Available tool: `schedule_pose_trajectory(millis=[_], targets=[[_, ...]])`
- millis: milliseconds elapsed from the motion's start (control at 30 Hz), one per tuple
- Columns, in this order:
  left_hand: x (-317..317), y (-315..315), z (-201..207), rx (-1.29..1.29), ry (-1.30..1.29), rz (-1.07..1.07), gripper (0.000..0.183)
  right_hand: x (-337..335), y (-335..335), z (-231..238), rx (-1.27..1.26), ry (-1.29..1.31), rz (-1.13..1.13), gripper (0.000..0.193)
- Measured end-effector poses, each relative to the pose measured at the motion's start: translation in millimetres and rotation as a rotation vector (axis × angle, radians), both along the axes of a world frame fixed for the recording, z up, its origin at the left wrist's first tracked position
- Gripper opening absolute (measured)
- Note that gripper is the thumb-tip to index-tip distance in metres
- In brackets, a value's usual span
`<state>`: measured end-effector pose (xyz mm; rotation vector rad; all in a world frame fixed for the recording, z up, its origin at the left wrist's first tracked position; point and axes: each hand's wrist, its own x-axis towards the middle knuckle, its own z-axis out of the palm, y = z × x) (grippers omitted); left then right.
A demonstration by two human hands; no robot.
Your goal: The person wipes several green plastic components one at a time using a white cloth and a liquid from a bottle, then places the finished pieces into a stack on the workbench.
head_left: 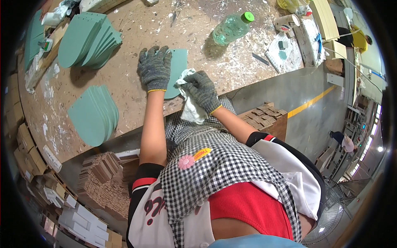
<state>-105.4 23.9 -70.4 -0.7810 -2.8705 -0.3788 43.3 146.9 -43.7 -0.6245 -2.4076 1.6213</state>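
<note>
A green flat panel (178, 62) with a rounded end lies on the worktable near its front edge. My left hand (154, 69), in a grey knitted glove with a yellow cuff, rests flat on the panel's left side, fingers stretched forward. A crumpled white cloth (193, 108) is gripped in my gloved right hand (201, 89) at the panel's right edge; its loose end hangs over the table edge against my checked apron. To the left are a fanned stack of similar green panels (94, 115) and a taller pile of them (82, 39) farther back.
A clear green bottle with a green cap (233, 29) lies toward the back right. Beyond it are a paper cup (286, 23), a paint-stained white board (284, 53) and a dark flat strip (260, 58). Stacked brown pieces (264, 120) stand below the table's front edge.
</note>
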Motion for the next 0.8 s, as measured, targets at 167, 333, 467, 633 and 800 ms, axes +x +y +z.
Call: schedule_pose_trajectory(millis=[167, 333, 467, 633, 800], targets=[[-3.8, 7.4, 2.1, -0.028, -0.004, -0.072, 0.032, -81.5, 46.3, -20.6, 0.256, -0.094, -0.088, 0.05], [-1.5, 3.9, -7.1, 0.001, -0.005, -0.015, 0.032, -60.4, 32.2, -25.5, 0.54, -0.059, 0.136, 0.032], [-0.3, 3.8, 0.7, 0.024, -0.043, -0.015, 0.032, 16.8, -12.1, 0.9, 0.014, 0.018, 0.036, 0.028], [-4.6, -0.6, -6.0, -0.03, -0.024, -0.032, 0.032, -42.1, 23.7, -26.0, 0.271, -0.065, 0.058, 0.038], [-4.6, 10.2, 3.5, -0.038, -0.069, -0.057, 0.033, -95.4, 51.1, -22.8, 0.277, -0.042, -0.033, 0.037]])
